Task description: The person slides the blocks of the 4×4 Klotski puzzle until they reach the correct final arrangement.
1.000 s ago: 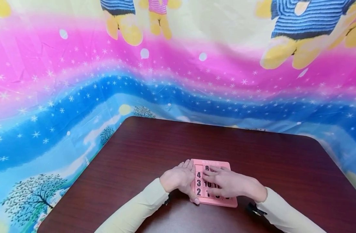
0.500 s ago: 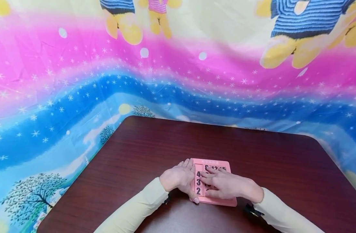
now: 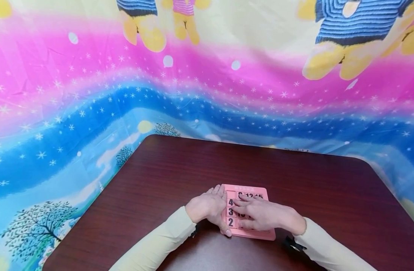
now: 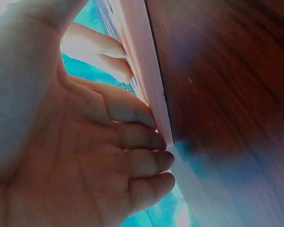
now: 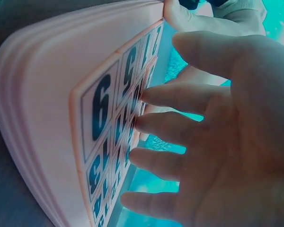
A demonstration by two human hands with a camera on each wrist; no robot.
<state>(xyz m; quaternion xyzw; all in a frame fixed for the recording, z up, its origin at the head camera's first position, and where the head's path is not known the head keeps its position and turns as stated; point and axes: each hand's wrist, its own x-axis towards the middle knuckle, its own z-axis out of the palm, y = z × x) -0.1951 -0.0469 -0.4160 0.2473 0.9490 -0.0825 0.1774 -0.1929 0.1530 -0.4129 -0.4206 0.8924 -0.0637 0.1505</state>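
A pink sliding number puzzle (image 3: 257, 236) lies flat on the table, with black-numbered tiles in its frame. An empty slot (image 3: 231, 194) shows at its far left corner, above the tile 4 (image 3: 231, 202). My left hand (image 3: 208, 207) rests along the puzzle's left side; in the left wrist view its fingertips (image 4: 156, 163) lie at the edge of the frame. Spread over the tiles is my right hand (image 3: 261, 213), hiding much of the middle and right columns. In the right wrist view its straight fingers reach the tile faces, and a large corner tile (image 5: 102, 106) stands out near the frame's rim.
The dark brown table (image 3: 179, 165) has rounded corners and extends behind and beside the puzzle. A colourful printed curtain (image 3: 207, 82) hangs behind it. A black strap piece (image 3: 294, 244) shows under the right sleeve.
My right hand has shifted slightly left over the tiles since a second ago, uncovering 12 and 15 in the far row. In the last half second it is nearly still. The left hand stays put.
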